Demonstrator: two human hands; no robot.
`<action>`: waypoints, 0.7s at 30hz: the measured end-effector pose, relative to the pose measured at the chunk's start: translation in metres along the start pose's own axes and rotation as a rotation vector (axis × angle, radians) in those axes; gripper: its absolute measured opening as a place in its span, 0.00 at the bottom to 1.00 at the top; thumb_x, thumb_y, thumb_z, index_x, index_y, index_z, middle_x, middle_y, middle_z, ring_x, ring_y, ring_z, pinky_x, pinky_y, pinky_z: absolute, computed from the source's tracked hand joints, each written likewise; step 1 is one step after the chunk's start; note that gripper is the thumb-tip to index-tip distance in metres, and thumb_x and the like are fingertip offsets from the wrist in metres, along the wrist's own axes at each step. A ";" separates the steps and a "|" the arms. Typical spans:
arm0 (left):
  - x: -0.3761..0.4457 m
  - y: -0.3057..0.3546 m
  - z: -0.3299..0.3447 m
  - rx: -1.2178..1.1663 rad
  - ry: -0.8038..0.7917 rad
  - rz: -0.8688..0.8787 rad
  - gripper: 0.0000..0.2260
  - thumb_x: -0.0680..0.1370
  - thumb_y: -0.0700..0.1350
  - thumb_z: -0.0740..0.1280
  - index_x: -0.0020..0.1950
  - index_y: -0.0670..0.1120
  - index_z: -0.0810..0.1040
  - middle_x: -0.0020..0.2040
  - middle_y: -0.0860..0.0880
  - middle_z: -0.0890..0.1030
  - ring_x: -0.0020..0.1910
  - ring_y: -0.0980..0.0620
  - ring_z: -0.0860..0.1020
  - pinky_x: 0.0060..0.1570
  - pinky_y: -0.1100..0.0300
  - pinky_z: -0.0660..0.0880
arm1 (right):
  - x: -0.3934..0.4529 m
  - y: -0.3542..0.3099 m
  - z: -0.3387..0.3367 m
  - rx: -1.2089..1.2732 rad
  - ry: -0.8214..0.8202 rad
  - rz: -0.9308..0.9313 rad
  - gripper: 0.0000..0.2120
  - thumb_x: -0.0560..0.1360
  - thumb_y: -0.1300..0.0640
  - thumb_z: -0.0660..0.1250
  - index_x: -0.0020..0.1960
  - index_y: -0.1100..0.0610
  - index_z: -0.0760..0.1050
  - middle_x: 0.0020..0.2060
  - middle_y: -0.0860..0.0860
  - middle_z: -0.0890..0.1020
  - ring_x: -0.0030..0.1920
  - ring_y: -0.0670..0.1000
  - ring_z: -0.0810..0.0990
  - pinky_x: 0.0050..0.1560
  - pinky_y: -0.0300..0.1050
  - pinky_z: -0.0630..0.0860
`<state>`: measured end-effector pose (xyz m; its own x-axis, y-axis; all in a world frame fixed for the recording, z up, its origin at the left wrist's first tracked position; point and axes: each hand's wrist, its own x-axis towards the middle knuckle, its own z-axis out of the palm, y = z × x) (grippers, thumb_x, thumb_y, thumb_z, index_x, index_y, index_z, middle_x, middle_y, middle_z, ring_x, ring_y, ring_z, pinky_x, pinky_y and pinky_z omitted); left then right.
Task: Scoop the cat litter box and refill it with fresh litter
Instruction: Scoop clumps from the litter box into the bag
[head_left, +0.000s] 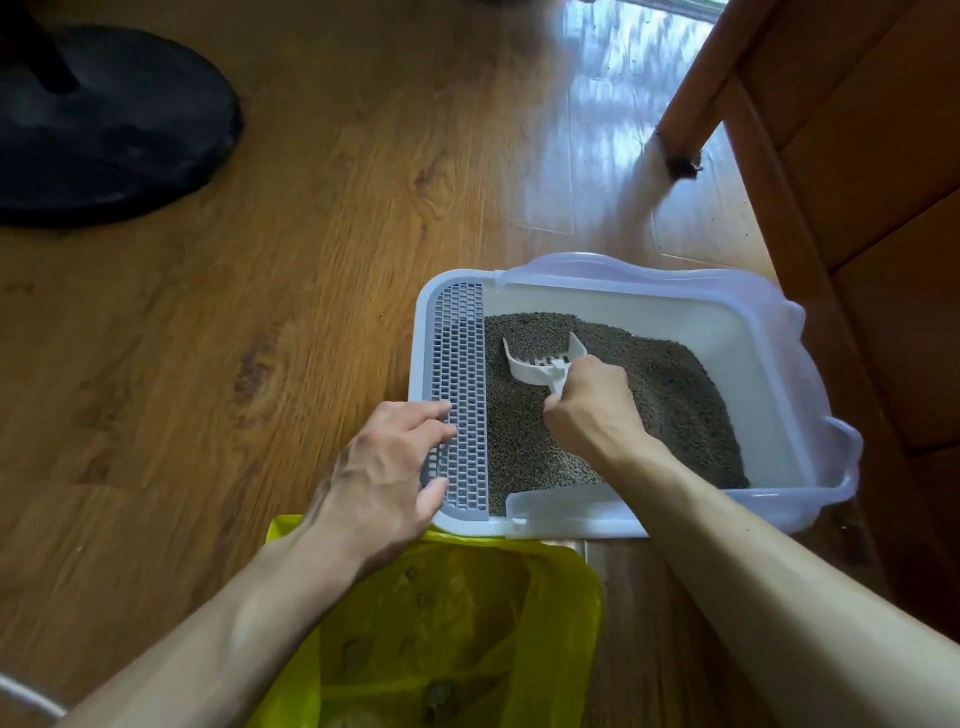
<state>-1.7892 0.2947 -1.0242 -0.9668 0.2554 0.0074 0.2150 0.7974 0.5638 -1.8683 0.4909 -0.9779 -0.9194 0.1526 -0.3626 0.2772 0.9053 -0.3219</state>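
Note:
A white litter box (769, 364) with a translucent rim sits on the wooden floor, holding grey-brown litter (670, 384). A grey grid step (462, 374) runs along its left side. My right hand (592, 410) grips the handle of a white slotted scoop (540, 361), whose blade lies in the litter near the back. My left hand (384, 467) rests on the box's left edge, fingers lying over the grey grid. A yellow plastic bag (467, 623) lies open just in front of the box, with several dark clumps inside.
A black round stand base (104, 124) sits at the far left on the floor. A wooden furniture leg (691, 124) and wooden panel (872, 208) stand close behind and right of the box. A white cable (26, 693) crosses the bottom left corner.

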 end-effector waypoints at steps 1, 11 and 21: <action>0.000 0.000 0.000 -0.002 0.003 0.002 0.23 0.67 0.41 0.78 0.62 0.44 0.81 0.67 0.49 0.78 0.66 0.49 0.73 0.67 0.58 0.67 | 0.001 -0.001 0.000 0.036 -0.003 0.014 0.04 0.76 0.63 0.63 0.50 0.60 0.75 0.49 0.61 0.79 0.48 0.60 0.80 0.44 0.45 0.76; 0.000 -0.002 0.001 -0.002 0.011 -0.005 0.23 0.68 0.42 0.77 0.62 0.45 0.81 0.67 0.50 0.77 0.67 0.50 0.72 0.67 0.60 0.65 | 0.011 -0.003 0.019 0.410 -0.004 0.203 0.10 0.74 0.64 0.64 0.54 0.64 0.78 0.49 0.58 0.81 0.43 0.54 0.81 0.33 0.38 0.73; -0.002 -0.001 0.000 -0.007 0.015 -0.012 0.23 0.70 0.44 0.76 0.65 0.47 0.79 0.69 0.52 0.75 0.69 0.54 0.69 0.68 0.62 0.62 | 0.006 0.016 0.023 0.441 0.117 0.141 0.06 0.73 0.60 0.65 0.45 0.61 0.78 0.39 0.56 0.81 0.39 0.56 0.80 0.35 0.44 0.73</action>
<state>-1.7880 0.2930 -1.0249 -0.9713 0.2376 0.0134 0.2026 0.7964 0.5699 -1.8624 0.4974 -1.0055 -0.8825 0.3286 -0.3364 0.4702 0.6215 -0.6266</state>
